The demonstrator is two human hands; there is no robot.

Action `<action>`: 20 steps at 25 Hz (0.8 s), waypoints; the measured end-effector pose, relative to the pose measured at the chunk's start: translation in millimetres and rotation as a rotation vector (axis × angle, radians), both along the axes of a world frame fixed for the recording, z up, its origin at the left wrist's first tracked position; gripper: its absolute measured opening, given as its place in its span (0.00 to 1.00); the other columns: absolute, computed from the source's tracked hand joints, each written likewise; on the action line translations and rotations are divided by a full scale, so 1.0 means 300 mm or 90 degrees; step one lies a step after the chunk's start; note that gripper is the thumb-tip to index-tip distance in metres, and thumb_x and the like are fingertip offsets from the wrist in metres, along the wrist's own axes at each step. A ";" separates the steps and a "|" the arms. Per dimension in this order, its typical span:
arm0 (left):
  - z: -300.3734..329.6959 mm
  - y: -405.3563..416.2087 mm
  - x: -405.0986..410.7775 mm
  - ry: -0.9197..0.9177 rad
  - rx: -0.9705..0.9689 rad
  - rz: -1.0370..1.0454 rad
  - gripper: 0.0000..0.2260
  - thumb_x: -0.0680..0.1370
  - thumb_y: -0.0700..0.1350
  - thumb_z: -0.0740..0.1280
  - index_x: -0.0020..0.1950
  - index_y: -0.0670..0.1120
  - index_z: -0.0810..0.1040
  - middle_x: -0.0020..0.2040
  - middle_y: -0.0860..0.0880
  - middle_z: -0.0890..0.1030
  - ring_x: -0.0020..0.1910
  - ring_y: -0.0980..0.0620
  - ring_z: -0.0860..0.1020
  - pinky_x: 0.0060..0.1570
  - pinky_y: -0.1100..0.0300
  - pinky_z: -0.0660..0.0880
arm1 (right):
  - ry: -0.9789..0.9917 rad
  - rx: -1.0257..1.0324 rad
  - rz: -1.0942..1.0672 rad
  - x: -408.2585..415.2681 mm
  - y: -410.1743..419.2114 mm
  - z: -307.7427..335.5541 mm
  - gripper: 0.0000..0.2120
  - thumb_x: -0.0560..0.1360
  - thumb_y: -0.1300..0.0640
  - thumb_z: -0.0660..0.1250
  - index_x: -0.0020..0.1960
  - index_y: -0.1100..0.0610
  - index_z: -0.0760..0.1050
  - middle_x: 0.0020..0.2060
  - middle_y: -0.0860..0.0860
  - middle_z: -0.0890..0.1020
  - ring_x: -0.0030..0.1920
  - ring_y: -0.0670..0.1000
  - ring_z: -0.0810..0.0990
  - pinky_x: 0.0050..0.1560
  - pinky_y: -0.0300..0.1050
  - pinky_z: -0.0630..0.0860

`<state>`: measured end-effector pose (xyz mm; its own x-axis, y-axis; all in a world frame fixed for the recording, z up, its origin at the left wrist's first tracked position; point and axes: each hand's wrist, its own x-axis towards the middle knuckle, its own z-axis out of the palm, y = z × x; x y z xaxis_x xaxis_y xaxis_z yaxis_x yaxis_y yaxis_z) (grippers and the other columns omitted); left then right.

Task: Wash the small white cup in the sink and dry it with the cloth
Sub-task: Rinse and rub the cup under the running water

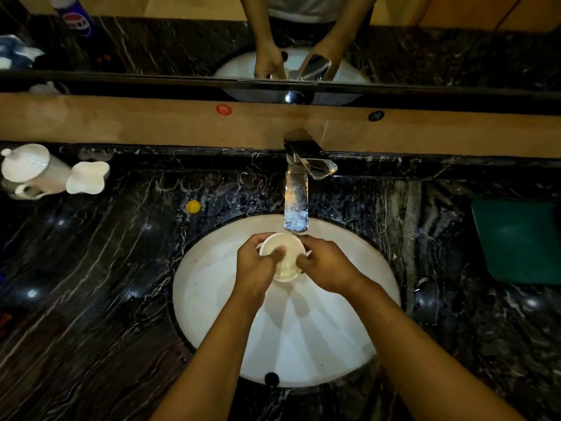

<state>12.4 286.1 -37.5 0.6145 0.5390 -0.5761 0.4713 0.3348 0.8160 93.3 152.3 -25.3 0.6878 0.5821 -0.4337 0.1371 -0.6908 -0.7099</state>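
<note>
I see the small white cup [283, 256] held over the white sink [212, 287], just below the spout of the chrome tap [297, 192], tilted so that its open mouth faces up and away from me. My left hand [258, 262] grips the cup from the left, fingers curled round its wall and the thumb lying across the rim. My right hand [326, 264] grips it from the right, fingers curled against the side of the cup. Both forearms reach in from the bottom edge of the view and meet over the middle of the basin. I cannot tell whether water is running from the spout. The sink is set into a dark marbled desk [91, 284]. A green cloth [519, 241] lies flat on the desk to the right, well apart from the sink. On the left, near the back edge, stand a white lidded pot [30, 168] and, just beside it, a white wavy-edged dish [88, 177]. A small yellow object [193, 206] sits on the desk between those items and the tap. Behind the tap runs a tan ledge [121, 123], and above it a mirror [182, 47] shows the reflected hands and sink.
</note>
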 end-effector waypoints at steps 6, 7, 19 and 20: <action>0.002 -0.052 0.013 -0.002 -0.021 0.042 0.20 0.73 0.31 0.73 0.54 0.55 0.80 0.52 0.50 0.83 0.51 0.49 0.81 0.48 0.50 0.83 | -0.082 -0.114 -0.130 -0.025 0.031 -0.023 0.16 0.83 0.51 0.60 0.51 0.62 0.80 0.42 0.59 0.86 0.41 0.60 0.85 0.46 0.55 0.83; 0.005 -0.054 0.010 -0.021 -0.021 0.032 0.21 0.73 0.31 0.72 0.57 0.55 0.81 0.54 0.50 0.84 0.53 0.48 0.82 0.50 0.50 0.83 | -0.073 -0.127 -0.145 -0.037 0.038 -0.024 0.19 0.83 0.48 0.58 0.50 0.62 0.80 0.41 0.60 0.86 0.40 0.61 0.85 0.45 0.56 0.83; -0.006 0.039 -0.012 -0.026 -0.054 -0.073 0.21 0.75 0.29 0.68 0.57 0.53 0.82 0.55 0.47 0.83 0.54 0.40 0.82 0.41 0.43 0.86 | 0.041 -0.012 0.021 -0.014 0.025 -0.037 0.22 0.82 0.56 0.59 0.75 0.53 0.62 0.54 0.57 0.83 0.39 0.53 0.81 0.40 0.45 0.77; -0.002 0.035 -0.019 -0.030 -0.082 -0.079 0.21 0.75 0.28 0.68 0.57 0.52 0.83 0.55 0.45 0.83 0.53 0.39 0.83 0.40 0.42 0.85 | -0.004 -0.036 0.013 0.004 0.030 -0.037 0.18 0.82 0.53 0.59 0.71 0.53 0.68 0.50 0.57 0.84 0.34 0.53 0.81 0.36 0.47 0.80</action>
